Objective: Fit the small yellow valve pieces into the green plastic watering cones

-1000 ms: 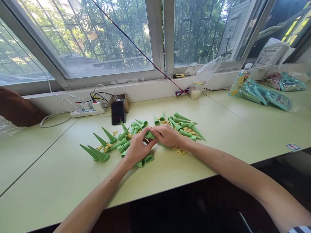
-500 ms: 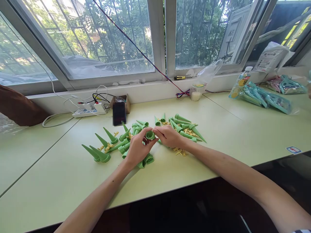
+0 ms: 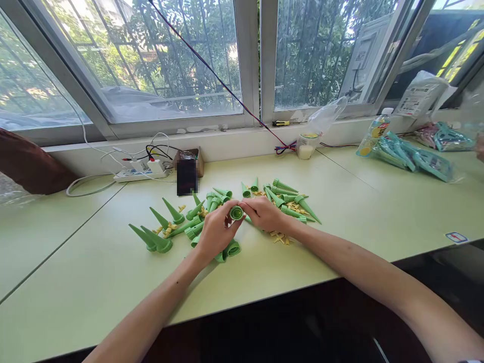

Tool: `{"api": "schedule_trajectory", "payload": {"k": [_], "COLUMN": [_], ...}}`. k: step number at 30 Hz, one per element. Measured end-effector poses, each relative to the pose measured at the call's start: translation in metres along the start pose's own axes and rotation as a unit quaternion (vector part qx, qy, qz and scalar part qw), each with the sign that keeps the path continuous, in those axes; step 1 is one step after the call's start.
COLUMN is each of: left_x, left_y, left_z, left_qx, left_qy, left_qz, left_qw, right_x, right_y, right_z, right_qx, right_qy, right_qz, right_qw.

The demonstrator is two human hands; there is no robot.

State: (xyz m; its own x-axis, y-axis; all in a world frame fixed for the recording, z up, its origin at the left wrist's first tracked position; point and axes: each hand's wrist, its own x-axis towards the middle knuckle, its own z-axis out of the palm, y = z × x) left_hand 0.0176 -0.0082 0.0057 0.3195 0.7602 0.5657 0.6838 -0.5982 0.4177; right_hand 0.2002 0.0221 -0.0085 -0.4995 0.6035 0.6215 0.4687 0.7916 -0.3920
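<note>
My left hand (image 3: 215,233) and my right hand (image 3: 264,214) meet over a pile of green plastic cone spikes (image 3: 287,199) on a pale green table (image 3: 94,272). Both hands pinch one green cone (image 3: 236,212), whose round open end faces the camera. Small yellow plastic pieces (image 3: 280,237) lie scattered among the cones. More green cones (image 3: 156,241) lie to the left of my left hand, and two sit just under its heel.
A white power strip (image 3: 138,174) with cables and a small brown box (image 3: 188,157) stand at the back by the window sill. A plastic cup in a bag (image 3: 307,143), a bottle (image 3: 372,133) and teal packaged items (image 3: 416,154) lie at the back right.
The cone between my hands has been turned and lifted a little, so its open end now faces the camera. The view has shifted slightly.
</note>
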Motion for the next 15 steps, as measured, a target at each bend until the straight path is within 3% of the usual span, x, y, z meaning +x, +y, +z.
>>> {"api": "schedule_trajectory", "payload": {"k": [6,12,15], "left_x": [0.0003,0.001,0.0], "left_y": [0.0007,0.0056,0.0072], "left_z": [0.0004,-0.0033,-0.0045], "left_qx": [-0.003,-0.061,-0.054], "left_qy": [0.0,-0.061,-0.052], "left_qz": [-0.011,-0.052,-0.031], "left_qw": [1.0,0.995,0.997], "right_x": [0.0004,-0.0002,-0.0009], "right_y": [-0.0025,-0.0036,-0.0024], "right_z": [0.0,0.0023,0.0023], "right_qx": [-0.014,0.025,0.028], "right_qy": [0.0,0.013,0.027], "right_qz": [0.008,-0.017,-0.012], "right_qw": [1.0,0.999,0.999]}}
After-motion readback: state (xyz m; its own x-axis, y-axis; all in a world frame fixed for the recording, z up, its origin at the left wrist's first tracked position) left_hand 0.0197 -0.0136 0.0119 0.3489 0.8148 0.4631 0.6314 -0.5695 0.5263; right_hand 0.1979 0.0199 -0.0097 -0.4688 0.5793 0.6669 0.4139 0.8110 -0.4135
